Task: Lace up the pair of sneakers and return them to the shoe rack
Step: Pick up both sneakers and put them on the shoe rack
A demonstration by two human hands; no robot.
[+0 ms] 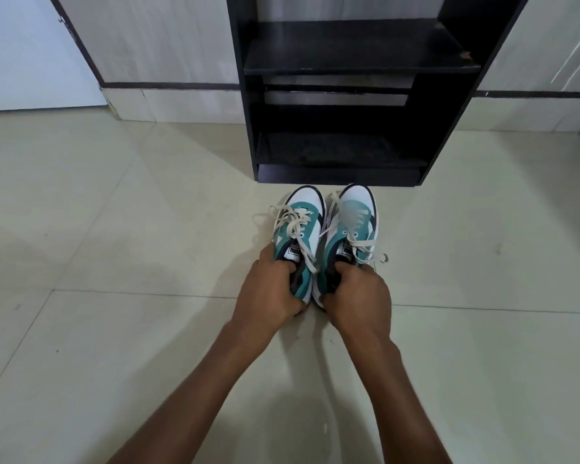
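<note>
On a pale tiled floor [114, 329], the left hand [268, 289] grips the heel collar of the left sneaker [302, 226]; beside it, the right hand [359, 296] grips the right sneaker [352, 222] likewise. Both look light and soft-sided, best held at the firmer heel. Loose laces [282, 212] could snag. Just ahead stands the black shoe rack [349, 55], its shelves open, nothing between.

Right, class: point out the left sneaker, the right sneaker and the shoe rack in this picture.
left sneaker [310, 204]: head view, on its white toe cap.
right sneaker [357, 197]: head view, on its white toe cap.
shoe rack [359, 65]: head view, on the front edge of its upper black shelf.
</note>
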